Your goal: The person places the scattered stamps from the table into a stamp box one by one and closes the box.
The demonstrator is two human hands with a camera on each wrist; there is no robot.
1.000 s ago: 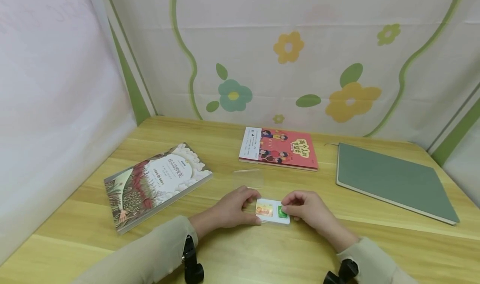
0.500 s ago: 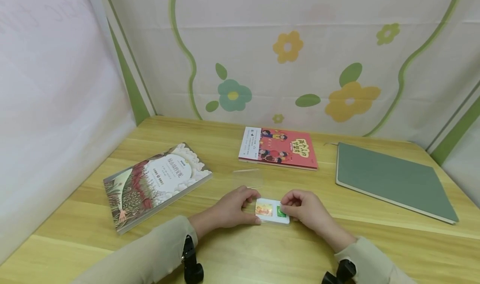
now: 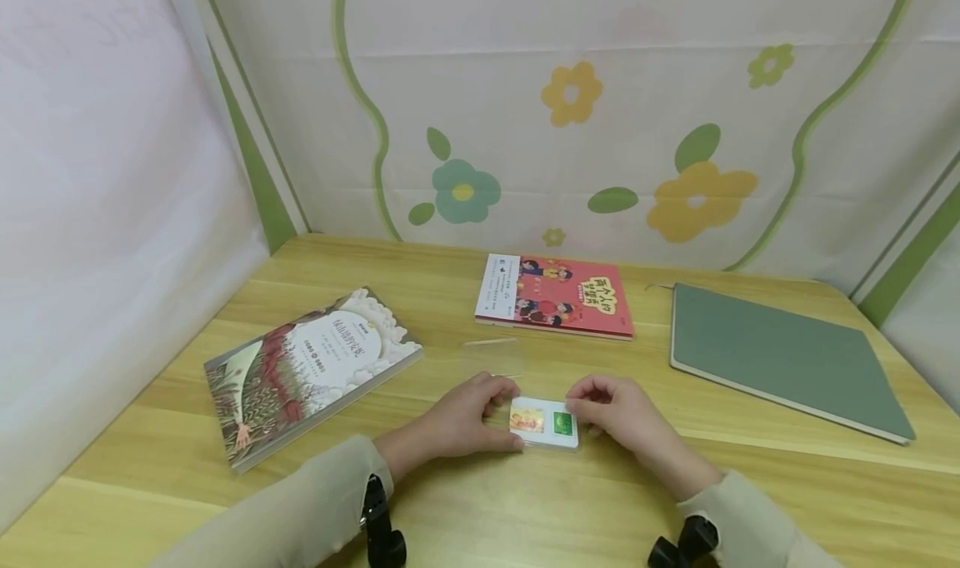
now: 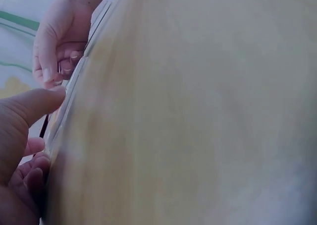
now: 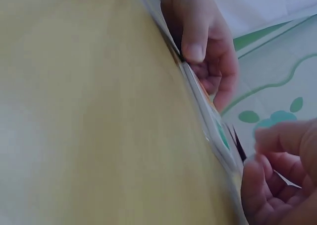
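Card (image 3: 543, 436): top from head, edge from wrists

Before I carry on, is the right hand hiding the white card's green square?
No, the green square shows on the white card, beside the right hand.

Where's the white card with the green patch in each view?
Head: white card, below centre, slightly right.
Left wrist: white card, edge-on, towards the left edge.
Right wrist: white card, edge-on, right of centre.
Shared landmark: left hand, beside it in all three.
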